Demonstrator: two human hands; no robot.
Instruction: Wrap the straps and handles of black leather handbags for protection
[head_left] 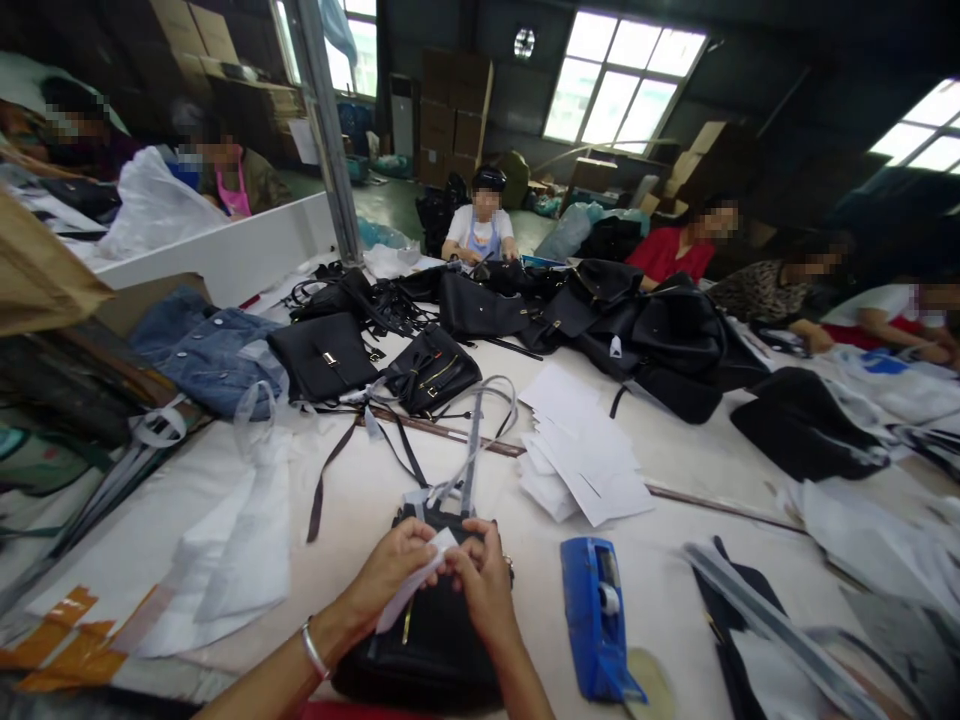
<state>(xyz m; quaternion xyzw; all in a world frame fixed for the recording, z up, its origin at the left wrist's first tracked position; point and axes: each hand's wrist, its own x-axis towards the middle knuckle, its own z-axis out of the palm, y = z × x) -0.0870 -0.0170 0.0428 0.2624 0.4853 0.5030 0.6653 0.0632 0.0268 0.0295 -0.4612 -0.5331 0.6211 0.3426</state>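
Observation:
A black bag (427,655) with a gold zipper pull lies in front of me, its grey-wrapped handle (472,450) standing up at the far end. Over it, my left hand (394,565) pinches a strip of white paper (399,598). My right hand (481,572) has thumb and fingers closed at the strip's upper right end. The fingertips of both hands nearly meet there. To the right of the bag stands a blue tape dispenser (592,615).
White paper sheets (581,445) lie fanned beyond the dispenser. Black bags (326,355) and a denim garment (206,350) are farther back. White wrapping (232,550) lies left. Several people sit around the table, one opposite (480,225). A metal post (330,130) rises at back left.

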